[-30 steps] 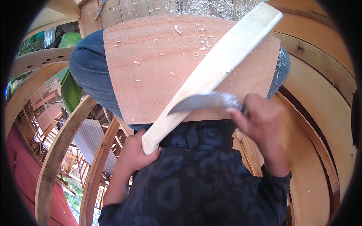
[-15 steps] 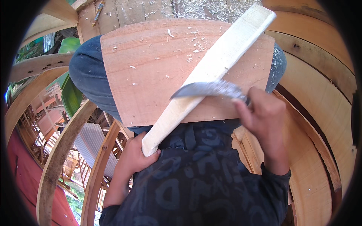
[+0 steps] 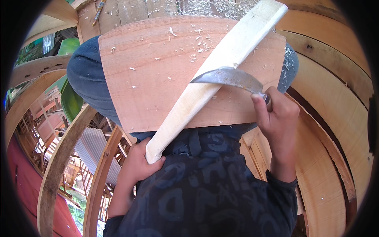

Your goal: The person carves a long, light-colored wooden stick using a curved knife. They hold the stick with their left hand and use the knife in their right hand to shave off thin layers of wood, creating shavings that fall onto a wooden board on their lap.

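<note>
My left hand (image 3: 143, 161) is closed around the narrow lower end of a pale wooden paddle-shaped piece (image 3: 237, 41), close to my waist. The piece slants up to the right across a reddish-brown board (image 3: 146, 85) lying over my lap. In my right hand (image 3: 280, 112) is the handle of a curved knife (image 3: 231, 76), its blade pointing left. The blade lies across the wooden piece around its middle; whether it bites into the wood cannot be seen. Small shavings (image 3: 201, 45) are scattered over the board beside the piece.
Curved wooden planks (image 3: 327, 102) rise along my right side. Curved wooden ribs (image 3: 67, 158) stand at my left, with a corrugated sheet (image 3: 96, 152) beyond them. More shavings (image 3: 201, 7) cover the planks ahead, and a thin pen-like stick (image 3: 98, 14) lies at the far left.
The knife has moved up along the wooden piece and slightly right, and its blade shows sharper now. My left hand keeps its hold; the view has shifted slightly.
</note>
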Tool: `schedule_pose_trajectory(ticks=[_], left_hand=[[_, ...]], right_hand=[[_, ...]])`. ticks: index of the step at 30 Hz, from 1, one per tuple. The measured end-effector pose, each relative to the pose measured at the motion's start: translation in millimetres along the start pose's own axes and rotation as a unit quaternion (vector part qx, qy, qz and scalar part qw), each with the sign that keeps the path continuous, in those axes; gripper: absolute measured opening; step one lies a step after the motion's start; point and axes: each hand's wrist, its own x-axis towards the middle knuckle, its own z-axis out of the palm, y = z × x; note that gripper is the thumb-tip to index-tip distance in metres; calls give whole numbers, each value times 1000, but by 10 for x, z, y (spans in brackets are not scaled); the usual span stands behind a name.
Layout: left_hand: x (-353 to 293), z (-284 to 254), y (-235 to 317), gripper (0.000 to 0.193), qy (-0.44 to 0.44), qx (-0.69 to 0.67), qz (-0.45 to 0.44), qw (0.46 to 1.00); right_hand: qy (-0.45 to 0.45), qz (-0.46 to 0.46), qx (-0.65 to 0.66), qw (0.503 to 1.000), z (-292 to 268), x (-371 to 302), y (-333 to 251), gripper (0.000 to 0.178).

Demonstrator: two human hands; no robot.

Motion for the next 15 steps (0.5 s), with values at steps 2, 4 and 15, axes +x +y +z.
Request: schedule_pose_trajectory(ticks=[2, 4, 15], left_hand=[[4, -25, -11, 43, 4, 4, 5, 1000], [-27, -38, -4, 43, 1, 6, 1, 1000], [30, -5, 34, 44, -24, -17, -1, 1000]], right_hand=[[-26, -31, -8, 999, -15, -71, -128, 46], [1, -13, -35, 999, -49, 41, 43, 46], [32, -23, -16, 999, 53, 50, 70, 51]])
